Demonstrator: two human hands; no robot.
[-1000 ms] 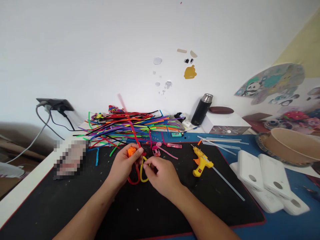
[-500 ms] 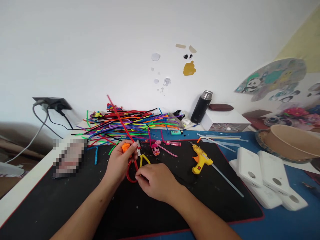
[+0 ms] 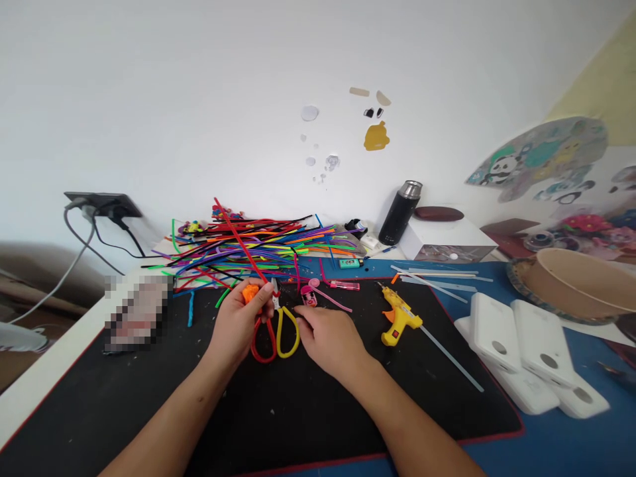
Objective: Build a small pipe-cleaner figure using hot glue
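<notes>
My left hand (image 3: 238, 318) is closed around a small fuzzy orange piece (image 3: 252, 292) and a red pipe cleaner (image 3: 241, 240). The pipe cleaner's long end slants up to the left over the pile. Beside that hand lie scissors (image 3: 287, 334) with one red and one yellow handle, their blades pointing away. Just right of the yellow handle is my right hand (image 3: 332, 338), thumb and index finger pinched together; whatever is between them cannot be made out. Close beyond its fingertips sits a small pink pipe-cleaner figure (image 3: 309, 296) with a face.
A pile of coloured pipe cleaners (image 3: 253, 248) lies along the wall. On the black mat (image 3: 238, 424) rests a yellow glue gun (image 3: 399, 320). Glue sticks (image 3: 437, 277), a black flask (image 3: 400, 213), white devices (image 3: 497, 334) and a bowl (image 3: 581, 281) stand to the right.
My right hand has moved up and right, away from the scissors' handles, which now show fully. The tip of the red pipe cleaner has dipped slightly, while my left hand has stayed in place.
</notes>
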